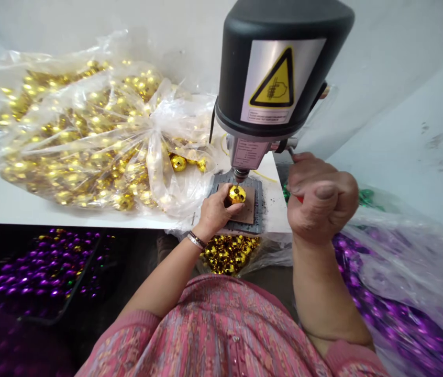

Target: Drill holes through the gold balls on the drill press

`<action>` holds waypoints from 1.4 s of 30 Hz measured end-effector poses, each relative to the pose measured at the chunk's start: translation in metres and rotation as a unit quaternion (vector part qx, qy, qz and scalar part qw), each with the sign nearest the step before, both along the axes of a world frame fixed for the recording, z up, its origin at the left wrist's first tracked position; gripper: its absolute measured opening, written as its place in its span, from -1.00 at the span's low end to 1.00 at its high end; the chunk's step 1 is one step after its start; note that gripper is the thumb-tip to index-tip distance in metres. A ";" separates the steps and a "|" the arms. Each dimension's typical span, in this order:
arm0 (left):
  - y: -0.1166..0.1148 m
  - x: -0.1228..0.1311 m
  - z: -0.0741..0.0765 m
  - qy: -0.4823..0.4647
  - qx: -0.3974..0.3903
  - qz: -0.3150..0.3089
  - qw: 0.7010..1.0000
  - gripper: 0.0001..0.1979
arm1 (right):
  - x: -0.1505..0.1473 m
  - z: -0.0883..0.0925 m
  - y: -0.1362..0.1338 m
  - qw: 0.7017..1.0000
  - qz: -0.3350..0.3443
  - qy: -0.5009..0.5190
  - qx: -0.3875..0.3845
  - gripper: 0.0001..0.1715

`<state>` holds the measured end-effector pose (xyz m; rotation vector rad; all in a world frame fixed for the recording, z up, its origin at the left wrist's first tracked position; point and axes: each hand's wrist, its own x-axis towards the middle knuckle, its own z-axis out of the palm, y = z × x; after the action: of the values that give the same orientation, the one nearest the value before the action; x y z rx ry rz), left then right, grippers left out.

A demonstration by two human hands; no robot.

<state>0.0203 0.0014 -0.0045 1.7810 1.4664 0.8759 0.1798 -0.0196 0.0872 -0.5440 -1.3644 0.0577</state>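
Your left hand [217, 209] cups a gold mirrored ball [237, 195], fingers wrapped around it, and steadies it on a brown pad [250, 212] set into a dark metal plate [255, 201]. The ball sits directly beneath the spindle tip [240, 174] of a bench machine with a black housing [280, 68], which carries a yellow warning label [272, 78]. Whether the tip touches the ball, you cannot tell from this view. Your right hand [319, 201] is clenched in a fist beside the machine, closed on a lever [292, 157] with a red part [300, 199] showing at its lower end.

One ball is at the machine. A large clear plastic bag [68, 131] on the white surface [48, 207] holds many more gold balls, and a few lie at its open mouth. A smaller heap of gold balls [227, 255] lies below the surface edge, in front of you. By the look of it, the bagged balls far outnumber that heap, though you cannot tell from here whether either group has been worked. Purple balls fill a dark tray [44, 267] at lower left, and more purple ones lie in a bag [398, 283] at right.
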 end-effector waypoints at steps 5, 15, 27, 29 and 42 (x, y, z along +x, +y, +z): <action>-0.001 0.000 0.002 0.013 -0.012 -0.015 1.000 -0.46 | 0.000 -0.007 0.004 1.000 0.011 0.018 0.013 -0.68; -0.002 -0.001 0.001 -0.003 -0.007 -0.012 1.000 -0.54 | -0.007 -0.015 0.009 0.998 -0.009 0.056 0.029 -0.56; -0.001 -0.010 0.001 -0.039 -0.006 -0.069 0.997 -0.54 | -0.010 0.048 0.016 0.991 -0.035 0.111 -0.058 -0.47; -0.004 -0.016 -0.001 -0.063 0.003 -0.083 0.995 -0.52 | -0.009 0.060 0.021 0.990 -0.034 0.110 -0.077 -0.48; -0.014 -0.074 0.024 -0.011 0.093 -0.086 0.992 -0.53 | -0.016 0.061 0.017 0.983 0.007 0.163 -0.084 -0.63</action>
<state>-0.0541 -0.0125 0.0198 1.9932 1.2293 0.9646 0.1635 -0.0024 0.1487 -0.6360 -1.0474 0.2650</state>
